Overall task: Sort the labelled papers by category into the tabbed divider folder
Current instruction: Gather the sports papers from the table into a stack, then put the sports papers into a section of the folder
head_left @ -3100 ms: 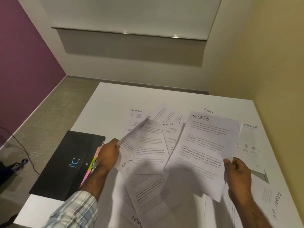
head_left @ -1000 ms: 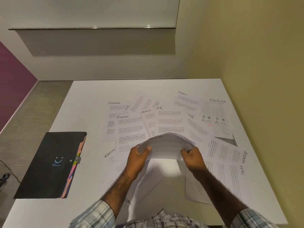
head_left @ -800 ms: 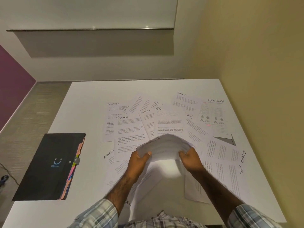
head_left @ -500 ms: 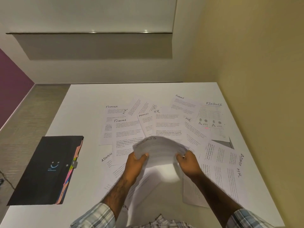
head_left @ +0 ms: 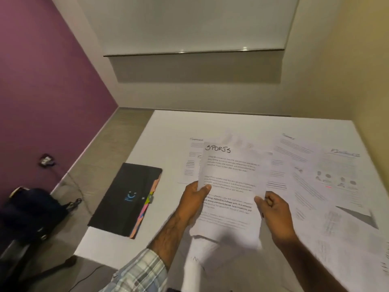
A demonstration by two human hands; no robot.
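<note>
A plaid sleeve [head_left: 139, 272] covers the left forearm nearest the camera. The right forearm is bare.

The left hand [head_left: 192, 200] grips the left edge of the SPORTS sheet [head_left: 231, 175]. Its thumb lies on the printed face, and the rest of its fingers are hidden behind the paper. The right hand [head_left: 274, 211] holds the sheet's right edge, with the thumb pressed on the front and the fingers [head_left: 271, 204] curled narrow at the edge.

The sheet is held above the tabletop [head_left: 168, 127], tilted up toward the camera, with the handwritten heading at its far end. Its lower part is blurred, so it cannot be told whether more sheets lie behind it.

To the left of the left hand, the black folder [head_left: 124, 197] lies flat and closed near the tabletop's left edge, apart from the sheet. Coloured tabs [head_left: 145, 209] protrude along its right side.

Beyond and to the right of the hands, loose papers [head_left: 294, 165] lie overlapping on the tabletop. The FINANCE sheet [head_left: 341, 171] lies at the far right. Another paper lies to the left, partly hidden behind the SPORTS sheet.

Off the tabletop, a dark bag [head_left: 31, 211] sits low at the left; what carries it cannot be told. Grey floor [head_left: 101, 157] runs between the tabletop and a purple wall [head_left: 42, 81]. A pale panel [head_left: 189, 24] with a metal lower edge hangs on the far wall.
</note>
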